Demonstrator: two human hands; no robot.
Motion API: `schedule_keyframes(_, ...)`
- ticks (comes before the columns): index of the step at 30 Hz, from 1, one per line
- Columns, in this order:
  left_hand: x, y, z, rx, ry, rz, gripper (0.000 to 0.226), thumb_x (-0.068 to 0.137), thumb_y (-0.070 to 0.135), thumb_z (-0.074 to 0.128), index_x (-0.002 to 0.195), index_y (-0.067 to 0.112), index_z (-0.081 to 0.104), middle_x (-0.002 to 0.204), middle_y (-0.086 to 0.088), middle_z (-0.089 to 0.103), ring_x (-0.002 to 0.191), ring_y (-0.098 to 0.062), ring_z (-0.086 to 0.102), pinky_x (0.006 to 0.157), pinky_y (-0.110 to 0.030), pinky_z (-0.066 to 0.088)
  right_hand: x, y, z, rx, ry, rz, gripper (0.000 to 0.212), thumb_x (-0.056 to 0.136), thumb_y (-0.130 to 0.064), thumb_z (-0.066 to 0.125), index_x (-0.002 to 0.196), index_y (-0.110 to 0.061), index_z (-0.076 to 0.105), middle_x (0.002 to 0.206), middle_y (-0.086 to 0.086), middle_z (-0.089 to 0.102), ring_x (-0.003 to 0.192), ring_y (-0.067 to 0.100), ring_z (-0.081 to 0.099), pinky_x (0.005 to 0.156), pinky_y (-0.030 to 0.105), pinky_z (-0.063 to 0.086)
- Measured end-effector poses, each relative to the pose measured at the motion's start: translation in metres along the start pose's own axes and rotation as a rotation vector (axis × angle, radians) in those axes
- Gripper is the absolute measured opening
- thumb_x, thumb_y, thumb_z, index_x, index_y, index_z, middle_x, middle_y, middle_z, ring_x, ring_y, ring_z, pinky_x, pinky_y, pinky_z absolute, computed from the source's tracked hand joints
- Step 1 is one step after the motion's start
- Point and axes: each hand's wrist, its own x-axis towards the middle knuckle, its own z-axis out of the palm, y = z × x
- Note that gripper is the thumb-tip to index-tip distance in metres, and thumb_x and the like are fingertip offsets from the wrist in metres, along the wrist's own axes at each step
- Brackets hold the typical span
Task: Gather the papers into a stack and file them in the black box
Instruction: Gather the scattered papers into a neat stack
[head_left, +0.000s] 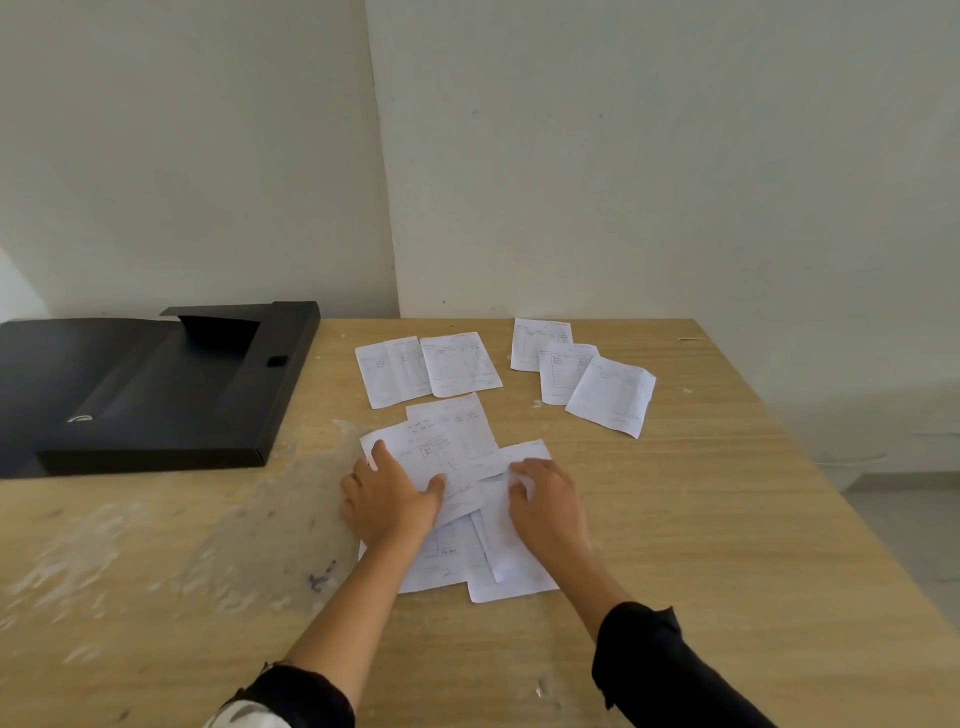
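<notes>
Several white printed papers lie scattered on the wooden table (701, 509). A loose overlapping pile of papers (457, 452) sits in the middle. My left hand (387, 501) rests flat on the pile's left side, fingers spread, thumb over a sheet. My right hand (548, 506) presses on the pile's right side with the fingers curled onto a sheet. Two papers (431, 366) lie side by side farther back. Three overlapping papers (582, 374) lie at the back right. The black box (156, 395) lies open at the left rear of the table.
A white wall rises right behind the table, with a corner seam near the middle. The table's right edge runs diagonally down the right, with floor beyond it. The tabletop at the left front is worn and stained.
</notes>
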Motion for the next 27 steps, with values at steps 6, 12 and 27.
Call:
schedule_keyframes(6,0.002,-0.001,-0.002,0.013,-0.006,-0.008,0.082,0.073,0.047,0.067,0.135,0.012,0.026,0.138,-0.016,0.042,0.125,-0.035,0.036,0.098,-0.047,0.036,0.010,-0.013,-0.009,-0.094,0.035,0.273,0.046,0.092,-0.040,0.044,0.125,-0.007,0.046,0.127,0.013,0.051,0.116,0.028,0.046,0.098,0.039,0.040)
schedule_keyframes(12,0.004,0.002,-0.004,-0.066,-0.009,0.016,0.082,0.071,0.036,0.072,0.135,0.011,0.027,0.134,-0.016,0.044,0.122,-0.035,0.038,0.097,-0.047,0.039,0.032,-0.037,0.004,0.101,-0.076,0.335,0.025,0.088,-0.027,0.058,0.098,-0.004,0.053,0.093,0.005,0.057,0.078,0.017,0.057,0.059,0.023,0.044)
schedule_keyframes(27,-0.005,-0.004,-0.005,-0.431,-0.091,0.243,0.074,0.069,-0.001,0.073,0.131,0.008,0.033,0.108,-0.012,0.066,0.087,-0.015,0.060,0.068,-0.022,0.048,0.029,-0.047,0.003,-0.321,-0.158,0.159,0.019,0.085,-0.014,0.064,0.101,-0.005,0.056,0.106,0.007,0.062,0.088,0.018,0.060,0.066,0.021,0.046)
